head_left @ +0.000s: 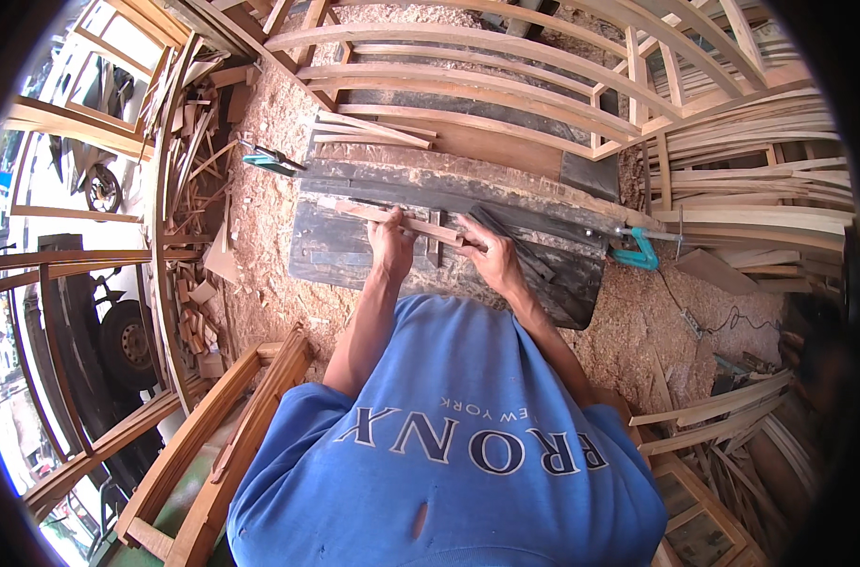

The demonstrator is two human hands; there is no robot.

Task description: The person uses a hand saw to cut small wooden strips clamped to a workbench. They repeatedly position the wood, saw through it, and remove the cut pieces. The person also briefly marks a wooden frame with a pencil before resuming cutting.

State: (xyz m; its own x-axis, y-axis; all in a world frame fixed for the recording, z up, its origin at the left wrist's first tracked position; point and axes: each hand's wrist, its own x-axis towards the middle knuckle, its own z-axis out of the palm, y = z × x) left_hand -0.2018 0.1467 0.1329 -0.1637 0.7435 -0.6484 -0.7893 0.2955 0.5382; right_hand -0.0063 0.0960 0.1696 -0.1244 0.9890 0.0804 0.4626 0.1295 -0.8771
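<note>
A short, narrow wooden strip (419, 226) lies slantwise above the dark workbench (331, 255), its left end farther from me. My left hand (390, 244) is closed around the strip left of its middle. At the strip's right end, my right hand (491, 255) grips it between thumb and fingers. Under the strip, a small dark upright piece (435, 249) crosses the bench between my hands. A dark bar (515, 241) lies at an angle just beyond and right of my right hand. Whether the strip touches the bench, I cannot tell.
Teal clamps grip the bench's left side (271, 161) and right side (636, 250). A large slatted wooden frame (487, 80) stands at the far side. Stacked wooden strips (751, 198) lie right. Shavings (269, 246) cover the floor, and wooden frames (213, 454) stand near left.
</note>
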